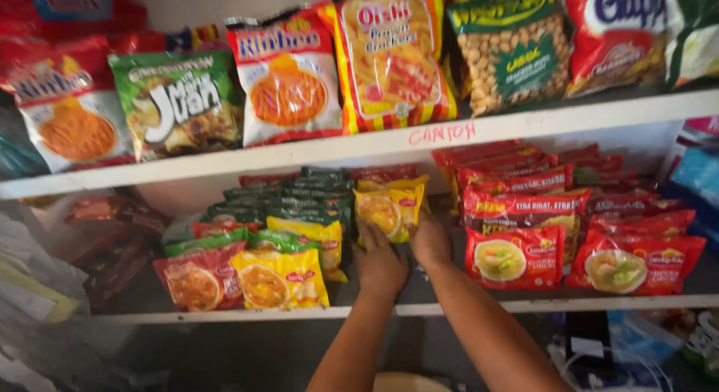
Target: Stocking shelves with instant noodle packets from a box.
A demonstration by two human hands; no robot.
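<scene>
One view only, from the person's head, close in and facing straight at a white shelf unit point(524, 126). It tilts slightly downward, taking in the upper shelf, the lower shelf point(225, 315) and both forearms reaching in from below.

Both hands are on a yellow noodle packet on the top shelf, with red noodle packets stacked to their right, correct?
Not quite. The head view shows the left hand and right hand on the yellow noodle packet on the lower shelf, not the top one. The red noodle packets do lie to their right.
</scene>
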